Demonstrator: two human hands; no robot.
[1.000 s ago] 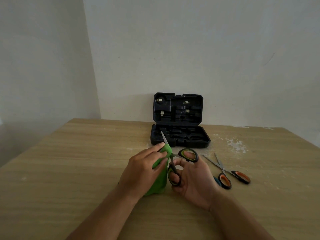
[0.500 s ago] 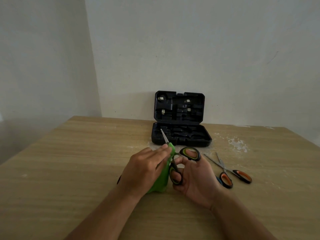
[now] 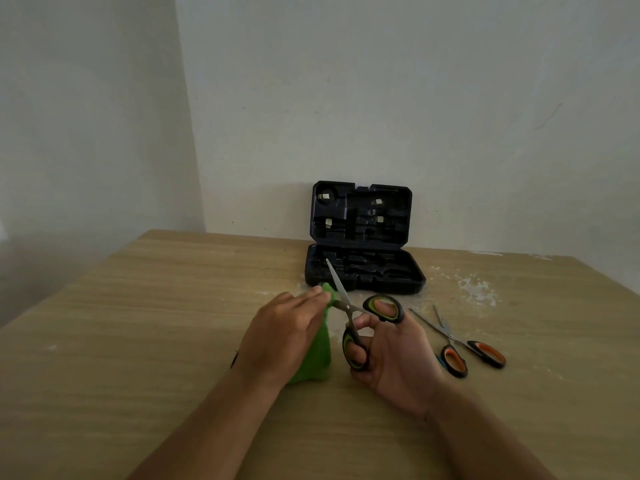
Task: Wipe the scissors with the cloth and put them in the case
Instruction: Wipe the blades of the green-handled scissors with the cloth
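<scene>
Green-handled scissors (image 3: 360,315): held above the wooden worktop (image 3: 138,323) by the right hand (image 3: 391,358), fingers curled through both handle loops, blade tip pointing toward the case. Green cloth (image 3: 317,355): pinched by the left hand (image 3: 280,337) against the blade. Black case (image 3: 363,244): open, at the worktop's far edge, lid upright. Orange-handled scissors (image 3: 464,344): lying right of the hands.

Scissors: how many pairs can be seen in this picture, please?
2. The green-handled scissors are held in the right hand. The orange-handled scissors lie on the table, right of that hand. A bluish bit beside them may be more.
</scene>
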